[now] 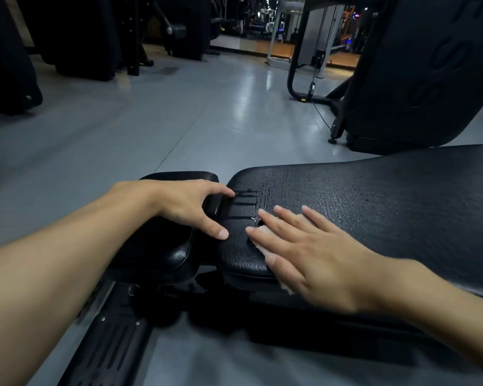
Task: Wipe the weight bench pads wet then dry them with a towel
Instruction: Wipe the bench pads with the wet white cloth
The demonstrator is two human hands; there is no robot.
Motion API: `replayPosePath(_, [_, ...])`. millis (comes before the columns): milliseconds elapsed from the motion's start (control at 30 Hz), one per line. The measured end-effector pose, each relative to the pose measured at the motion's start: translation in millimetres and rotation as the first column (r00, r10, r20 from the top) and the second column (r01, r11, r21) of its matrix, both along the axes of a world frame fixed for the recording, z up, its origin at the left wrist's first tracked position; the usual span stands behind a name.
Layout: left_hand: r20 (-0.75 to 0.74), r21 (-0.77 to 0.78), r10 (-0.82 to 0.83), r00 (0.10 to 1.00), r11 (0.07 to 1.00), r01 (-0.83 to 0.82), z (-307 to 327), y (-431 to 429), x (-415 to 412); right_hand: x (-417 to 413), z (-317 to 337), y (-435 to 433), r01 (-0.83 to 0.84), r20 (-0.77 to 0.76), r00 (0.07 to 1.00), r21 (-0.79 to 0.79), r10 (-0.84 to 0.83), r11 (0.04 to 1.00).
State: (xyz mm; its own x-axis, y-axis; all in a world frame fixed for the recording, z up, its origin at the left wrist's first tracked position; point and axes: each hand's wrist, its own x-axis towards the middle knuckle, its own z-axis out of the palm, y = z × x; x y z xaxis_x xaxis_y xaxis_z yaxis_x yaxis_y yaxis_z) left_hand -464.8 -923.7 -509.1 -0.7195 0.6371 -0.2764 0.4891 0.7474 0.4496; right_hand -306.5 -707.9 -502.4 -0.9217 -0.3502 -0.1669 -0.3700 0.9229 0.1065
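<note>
The long black back pad (374, 196) of the weight bench stretches to the right, its near end beaded with water and wet streaks. My right hand (313, 252) lies flat on that end, fingers spread, pressing a small pale cloth (265, 240) that shows only between and under the fingers. The smaller black seat pad (179, 176) sits left of the gap. My left hand (190, 204) rests across the gap, fingers apart, thumb on the back pad's edge, holding nothing.
The bench's black metal frame and foot (109, 346) run below the pads. A large black machine (418, 73) stands close at the right, a cable station (313, 51) behind it. More dark machines (76, 37) line the far left across a grey floor.
</note>
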Motion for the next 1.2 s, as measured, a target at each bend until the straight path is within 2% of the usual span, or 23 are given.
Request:
replayPosePath(167, [0.02, 0.001, -0.041, 0.999, 0.999, 0.041, -3.6, 0.0, -9.9, -64.7, 0.5, 2.8, 0.125, 0.071, 0.99, -0.017, -0.124, 0.992])
replayPosePath(400, [0.009, 0.093, -0.063, 0.998, 0.994, 0.062, -17.0, -4.6, -16.0, -171.3, -11.5, 13.7, 0.273, 0.045, 0.961, -0.007, -0.273, 0.962])
replayPosePath(567, [-0.017, 0.062, -0.024, 1.0, 0.998, 0.025, -22.8, -7.8, -16.0, -207.9, -16.4, 11.4, 0.377, 0.069, 0.924, 0.0, -0.376, 0.926])
replayPosePath(700, [-0.042, 0.026, 0.001, 0.999, 1.0, 0.0, -20.0, -7.1, -11.3, -184.5, -17.9, 3.2, 0.34, 0.042, 0.94, 0.003, -0.34, 0.94])
replayPosePath(1067, [-0.023, 0.021, -0.001, 1.0, 1.0, 0.001, -14.6, -9.4, -3.5, -44.9, -8.0, -27.6, 0.059, 0.031, 0.998, 0.049, -0.06, 0.997])
replayPosePath(1200, [-0.012, 0.009, 0.003, 1.0, 1.0, -0.003, -9.4, -9.8, -1.3, -19.7, -5.8, -24.5, -0.022, 0.031, 0.999, 0.066, 0.02, 0.998])
